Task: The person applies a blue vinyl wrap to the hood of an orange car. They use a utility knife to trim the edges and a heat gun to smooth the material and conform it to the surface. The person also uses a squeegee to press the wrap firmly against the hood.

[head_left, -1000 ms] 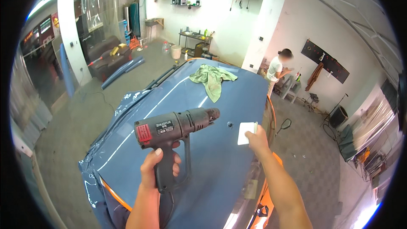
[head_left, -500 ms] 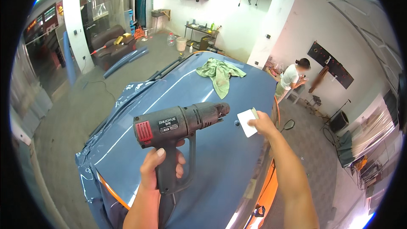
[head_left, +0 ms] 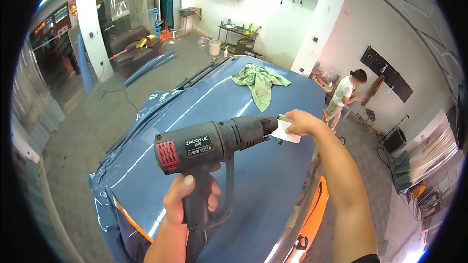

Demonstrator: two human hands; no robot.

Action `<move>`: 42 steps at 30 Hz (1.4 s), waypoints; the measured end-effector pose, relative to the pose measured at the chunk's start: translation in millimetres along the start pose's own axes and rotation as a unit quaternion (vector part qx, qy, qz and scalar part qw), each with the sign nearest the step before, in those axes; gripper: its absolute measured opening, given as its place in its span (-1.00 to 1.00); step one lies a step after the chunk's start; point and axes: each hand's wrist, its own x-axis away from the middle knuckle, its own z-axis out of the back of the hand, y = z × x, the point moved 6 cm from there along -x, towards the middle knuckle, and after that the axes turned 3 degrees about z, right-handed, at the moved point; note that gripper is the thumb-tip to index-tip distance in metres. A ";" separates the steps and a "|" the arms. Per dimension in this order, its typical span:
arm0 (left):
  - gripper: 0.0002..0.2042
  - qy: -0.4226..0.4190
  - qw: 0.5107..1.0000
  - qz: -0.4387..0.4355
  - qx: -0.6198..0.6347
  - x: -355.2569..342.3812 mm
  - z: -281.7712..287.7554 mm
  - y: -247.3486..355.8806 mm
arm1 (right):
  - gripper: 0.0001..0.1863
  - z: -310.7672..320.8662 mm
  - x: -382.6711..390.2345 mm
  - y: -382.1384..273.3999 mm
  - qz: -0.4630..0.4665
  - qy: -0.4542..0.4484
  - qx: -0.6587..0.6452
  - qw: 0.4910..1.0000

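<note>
My left hand point(head_left: 178, 197) is wrapped round the handle of a dark grey heat gun point(head_left: 219, 141), whose nozzle points right toward my other hand. A white flat squeegee point(head_left: 289, 136) is pinched in my right hand point(head_left: 303, 122), just past the nozzle; the nozzle hides part of its left side. Both are over a car panel covered in glossy blue film point(head_left: 253, 185). By the squeegee's lower edge is a small dark round spot point(head_left: 279, 141). Farther up the panel lies a crumpled green cloth point(head_left: 261, 84).
Loose film point(head_left: 105, 209) hangs crinkled along the panel's left edge. Orange bodywork point(head_left: 312, 214) shows at the right. A person point(head_left: 342, 92) in a white top stands beyond the car. Behind are a brown armchair point(head_left: 134, 44), film rolls point(head_left: 148, 68), a bucket point(head_left: 214, 46) and a shelf table point(head_left: 236, 36).
My right hand has moved up and slightly forward with the squeegee, which has turned. The heat gun has shifted a little right, its nozzle now close to the squeegee. The far person has changed posture.
</note>
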 end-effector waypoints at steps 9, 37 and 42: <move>-0.33 0.027 0.999 -0.023 -0.028 2.1 6.2 6.1 | -0.68 -3.1 -19.6 -52.6 0.117 -0.005 0.234 0.965; -0.59 0.052 0.971 0.112 -0.205 -10.6 -43.8 -1.1 | -0.75 -85.5 161.9 -87.8 0.148 0.407 0.169 0.885; -0.46 0.048 0.982 0.109 -0.145 -9.7 -28.1 7.1 | -0.79 -80.5 139.4 -88.5 0.128 0.414 0.176 0.884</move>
